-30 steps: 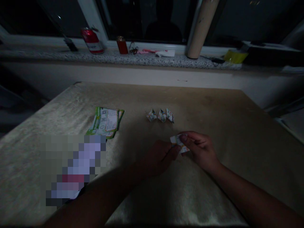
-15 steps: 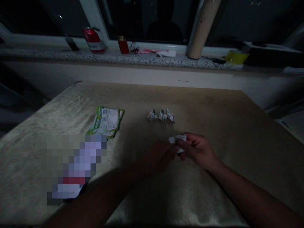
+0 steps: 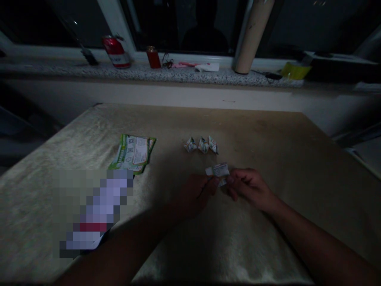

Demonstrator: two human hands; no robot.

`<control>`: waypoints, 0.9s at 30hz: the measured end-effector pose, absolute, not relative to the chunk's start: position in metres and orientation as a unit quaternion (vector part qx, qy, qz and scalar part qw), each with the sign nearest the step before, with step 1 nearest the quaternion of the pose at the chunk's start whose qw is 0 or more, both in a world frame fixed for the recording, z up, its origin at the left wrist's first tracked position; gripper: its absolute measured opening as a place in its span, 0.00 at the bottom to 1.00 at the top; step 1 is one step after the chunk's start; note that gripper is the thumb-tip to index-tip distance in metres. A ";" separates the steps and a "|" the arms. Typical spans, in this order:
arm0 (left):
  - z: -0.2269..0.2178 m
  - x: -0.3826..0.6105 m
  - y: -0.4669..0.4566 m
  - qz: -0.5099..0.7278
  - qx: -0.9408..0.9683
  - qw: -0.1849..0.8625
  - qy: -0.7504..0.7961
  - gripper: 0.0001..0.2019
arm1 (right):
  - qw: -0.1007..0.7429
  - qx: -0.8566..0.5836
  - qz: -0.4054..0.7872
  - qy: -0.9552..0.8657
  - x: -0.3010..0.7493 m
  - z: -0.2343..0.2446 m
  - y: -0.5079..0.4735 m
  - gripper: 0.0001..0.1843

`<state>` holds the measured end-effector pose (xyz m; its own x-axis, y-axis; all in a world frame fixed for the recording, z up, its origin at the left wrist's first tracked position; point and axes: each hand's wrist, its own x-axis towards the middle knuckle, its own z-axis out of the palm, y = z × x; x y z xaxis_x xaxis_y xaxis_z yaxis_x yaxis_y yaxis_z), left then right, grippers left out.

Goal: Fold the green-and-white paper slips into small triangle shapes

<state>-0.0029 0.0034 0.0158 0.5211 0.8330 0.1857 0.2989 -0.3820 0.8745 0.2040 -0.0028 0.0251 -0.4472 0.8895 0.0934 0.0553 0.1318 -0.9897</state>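
A small printed paper strip (image 3: 217,171) is pinched between both hands just above the table (image 3: 268,143). My left hand (image 3: 195,194) grips its left end with thumb and fingertips closed. My right hand (image 3: 250,188) pinches its right end, fingers curled. Just beyond the hands, three little folded paper shapes (image 3: 201,145) sit in a row on the table. A green and white printed leaflet stack (image 3: 133,153) lies to the left of them.
A blurred-out flat item (image 3: 92,210) lies at the table's left front. The window sill behind holds a tilted red can (image 3: 116,51), a small red container (image 3: 153,57), a tall cardboard tube (image 3: 253,35), a yellow item (image 3: 294,70) and small clutter. The room is dim.
The paper strip has moved slightly left and away from me, and it has been turned flatter between the fingers. Both hands shifted a little left with it.
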 end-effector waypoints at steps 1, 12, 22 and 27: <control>0.015 -0.003 0.003 0.325 0.763 0.421 0.368 0.26 | 0.377 -0.360 0.552 -0.650 0.204 0.024 -0.004 0.26; 0.016 -0.002 0.004 0.333 0.759 0.422 0.366 0.25 | 0.402 -0.355 0.586 -0.607 0.198 0.025 -0.001 0.22; 0.017 -0.001 0.005 0.319 0.764 0.443 0.342 0.27 | 0.393 -0.368 0.576 -0.615 0.196 0.028 -0.002 0.22; 0.010 -0.004 0.010 0.326 0.731 0.500 0.330 0.26 | 0.378 -0.375 0.579 -0.618 0.196 0.025 -0.002 0.23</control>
